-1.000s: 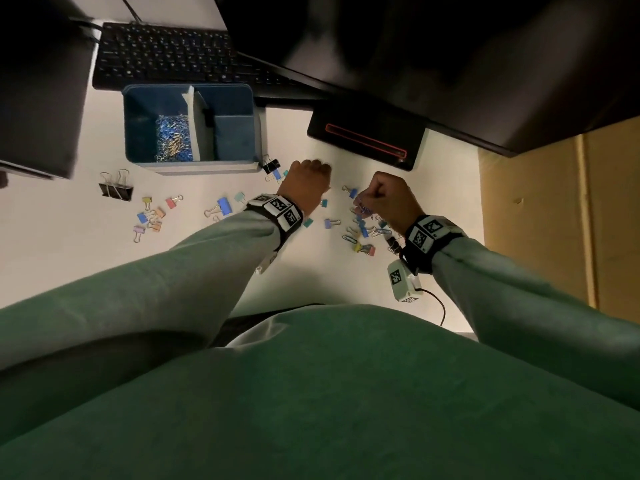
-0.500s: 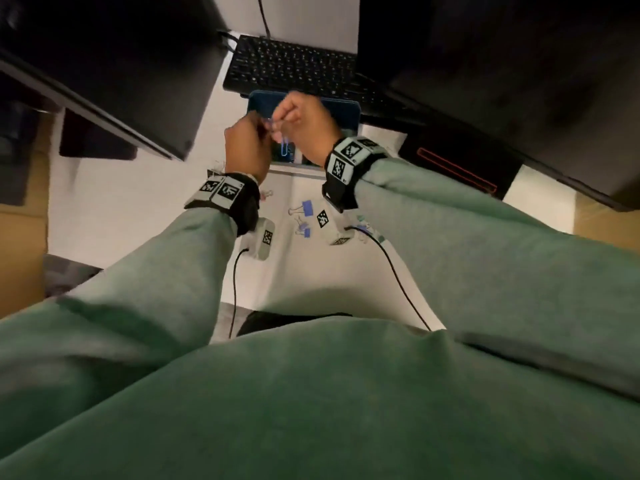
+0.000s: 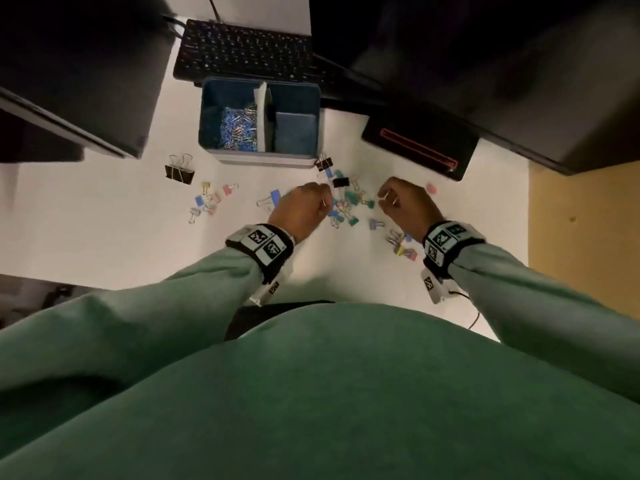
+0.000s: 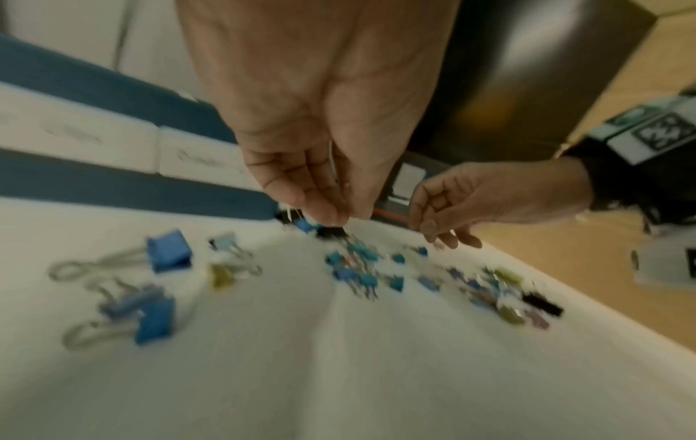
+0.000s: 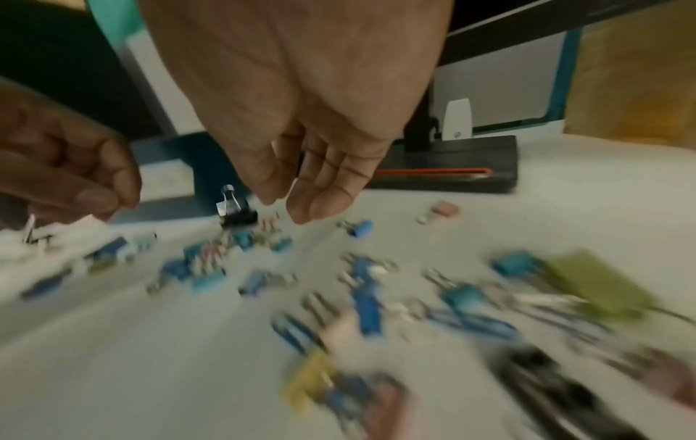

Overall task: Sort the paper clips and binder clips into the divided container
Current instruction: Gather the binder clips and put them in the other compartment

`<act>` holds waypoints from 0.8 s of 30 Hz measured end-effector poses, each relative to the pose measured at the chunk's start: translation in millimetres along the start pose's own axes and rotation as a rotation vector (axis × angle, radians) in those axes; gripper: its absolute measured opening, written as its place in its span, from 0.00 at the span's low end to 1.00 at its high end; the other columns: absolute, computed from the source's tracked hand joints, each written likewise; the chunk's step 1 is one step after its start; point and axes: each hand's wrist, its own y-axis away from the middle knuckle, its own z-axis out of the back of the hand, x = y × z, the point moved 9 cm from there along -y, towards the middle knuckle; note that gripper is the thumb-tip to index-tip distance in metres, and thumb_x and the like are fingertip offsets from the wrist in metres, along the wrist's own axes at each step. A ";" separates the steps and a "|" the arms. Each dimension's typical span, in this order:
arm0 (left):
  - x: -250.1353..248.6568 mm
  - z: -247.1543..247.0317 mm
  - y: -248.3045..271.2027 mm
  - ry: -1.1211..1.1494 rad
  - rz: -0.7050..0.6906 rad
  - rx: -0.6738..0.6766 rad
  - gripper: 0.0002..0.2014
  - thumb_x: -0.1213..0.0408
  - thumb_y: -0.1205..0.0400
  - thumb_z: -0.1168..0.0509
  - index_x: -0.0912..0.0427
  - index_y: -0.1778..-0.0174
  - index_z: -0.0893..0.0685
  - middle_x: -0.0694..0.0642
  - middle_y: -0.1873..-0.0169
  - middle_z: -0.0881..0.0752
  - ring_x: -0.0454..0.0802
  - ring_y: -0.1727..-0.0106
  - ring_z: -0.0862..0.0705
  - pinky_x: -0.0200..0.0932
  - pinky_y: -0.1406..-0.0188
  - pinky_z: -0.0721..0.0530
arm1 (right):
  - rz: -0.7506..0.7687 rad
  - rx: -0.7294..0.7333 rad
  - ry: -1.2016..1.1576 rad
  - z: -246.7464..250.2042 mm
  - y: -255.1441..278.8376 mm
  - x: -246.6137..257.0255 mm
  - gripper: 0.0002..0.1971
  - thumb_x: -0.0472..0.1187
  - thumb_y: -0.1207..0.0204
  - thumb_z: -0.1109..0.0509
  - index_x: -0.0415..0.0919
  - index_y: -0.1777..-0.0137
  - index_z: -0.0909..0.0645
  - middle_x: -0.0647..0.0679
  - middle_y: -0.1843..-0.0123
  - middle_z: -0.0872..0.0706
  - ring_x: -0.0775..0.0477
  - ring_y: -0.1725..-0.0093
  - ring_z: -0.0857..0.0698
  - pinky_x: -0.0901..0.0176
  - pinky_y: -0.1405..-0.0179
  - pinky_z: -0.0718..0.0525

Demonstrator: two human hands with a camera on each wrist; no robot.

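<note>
The left hand [image 4: 320, 125] pinches a thin wire clip [image 4: 332, 162] between thumb and fingertips — just above the scattered binder clips [image 3: 348, 206]. The right hand [image 5: 301, 113] hangs loosely curled, holding nothing. The divided container [image 3: 263, 155] stands farther back — paper clips [image 3: 239, 128] in its left compartment.

Green long sleeves [image 3: 194, 292] cover both arms, filling the lower frame. Each wrist wears a black band [image 3: 260, 241] carrying white tags printed with black square codes; a small white box [image 3: 431, 285] with a thin black cable hangs beneath the right one.
</note>
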 end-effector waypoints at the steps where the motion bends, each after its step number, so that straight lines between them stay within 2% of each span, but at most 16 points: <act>1: -5.9 -17.6 -2.5 -0.043 -0.008 0.055 0.06 0.63 0.19 0.39 0.60 0.53 0.17 0.61 0.56 0.15 0.61 0.57 0.15 0.53 0.57 0.16 | -0.012 0.046 0.074 -7.0 6.9 -15.2 0.06 0.41 0.24 0.30 0.47 0.49 0.22 0.50 0.55 0.17 0.44 0.57 0.16 0.48 0.53 0.16; 4: -16.8 -45.2 -10.2 -0.189 -0.041 0.113 0.10 0.63 0.17 0.39 0.62 0.43 0.20 0.64 0.50 0.17 0.64 0.53 0.16 0.55 0.56 0.16 | 0.005 0.112 0.228 -23.1 21.8 -38.5 0.12 0.42 0.27 0.27 0.44 0.46 0.22 0.45 0.46 0.20 0.40 0.51 0.17 0.48 0.52 0.17; 7: -15.2 -54.0 -10.9 -0.272 -0.085 0.092 0.14 0.68 0.19 0.39 0.63 0.38 0.22 0.65 0.49 0.18 0.65 0.53 0.16 0.55 0.57 0.15 | 0.022 0.109 0.285 -26.0 27.8 -48.8 0.12 0.39 0.26 0.30 0.41 0.44 0.23 0.42 0.44 0.23 0.39 0.51 0.18 0.50 0.52 0.18; 9: -1.6 -51.2 -9.3 -0.246 -0.049 0.047 0.13 0.72 0.21 0.39 0.62 0.41 0.20 0.63 0.52 0.18 0.64 0.56 0.16 0.56 0.59 0.14 | 0.052 0.106 0.288 -23.5 30.9 -51.2 0.09 0.36 0.24 0.31 0.39 0.45 0.22 0.41 0.46 0.22 0.39 0.52 0.17 0.54 0.52 0.19; 13: 10.9 -45.4 -4.7 -0.208 -0.001 0.007 0.13 0.72 0.22 0.37 0.60 0.42 0.20 0.61 0.53 0.18 0.63 0.59 0.16 0.54 0.60 0.14 | 0.065 0.112 0.172 -14.7 37.6 -57.2 0.07 0.38 0.25 0.29 0.43 0.48 0.21 0.45 0.48 0.20 0.44 0.53 0.17 0.48 0.52 0.16; 16: -1.5 -50.5 -2.8 -0.204 -0.024 0.020 0.11 0.65 0.23 0.31 0.60 0.46 0.20 0.59 0.54 0.18 0.60 0.58 0.17 0.52 0.58 0.15 | 0.042 0.054 0.126 -3.9 41.5 -59.0 0.08 0.43 0.25 0.27 0.45 0.51 0.23 0.50 0.51 0.20 0.48 0.55 0.18 0.50 0.55 0.16; 18: -6.0 -55.9 -2.2 -0.224 0.005 0.032 0.12 0.60 0.24 0.29 0.60 0.49 0.20 0.59 0.55 0.17 0.58 0.59 0.17 0.52 0.57 0.15 | 0.072 0.094 0.213 -10.0 45.0 -55.2 0.11 0.46 0.26 0.26 0.44 0.49 0.21 0.50 0.50 0.21 0.48 0.54 0.18 0.53 0.56 0.18; 20: -6.7 -58.3 -3.1 -0.226 0.043 0.025 0.08 0.63 0.22 0.31 0.61 0.51 0.20 0.60 0.55 0.16 0.58 0.58 0.17 0.52 0.55 0.16 | 0.102 0.149 0.302 -23.4 46.7 -49.8 0.13 0.48 0.26 0.27 0.42 0.46 0.20 0.48 0.44 0.21 0.46 0.48 0.19 0.56 0.54 0.22; 22: -6.9 -60.5 -5.2 -0.225 0.060 0.027 0.03 0.67 0.19 0.36 0.62 0.52 0.19 0.60 0.55 0.15 0.59 0.57 0.16 0.51 0.55 0.17 | 0.121 0.150 0.332 -33.5 43.8 -42.6 0.10 0.45 0.23 0.30 0.40 0.47 0.20 0.45 0.42 0.21 0.44 0.43 0.20 0.54 0.53 0.23; 24: -7.1 -60.1 -6.6 -0.214 0.074 0.043 0.04 0.68 0.19 0.38 0.62 0.52 0.19 0.60 0.55 0.15 0.60 0.57 0.16 0.50 0.56 0.18 | 0.114 0.146 0.318 -38.6 39.7 -36.6 0.07 0.42 0.22 0.32 0.39 0.50 0.20 0.44 0.44 0.21 0.42 0.44 0.20 0.52 0.54 0.21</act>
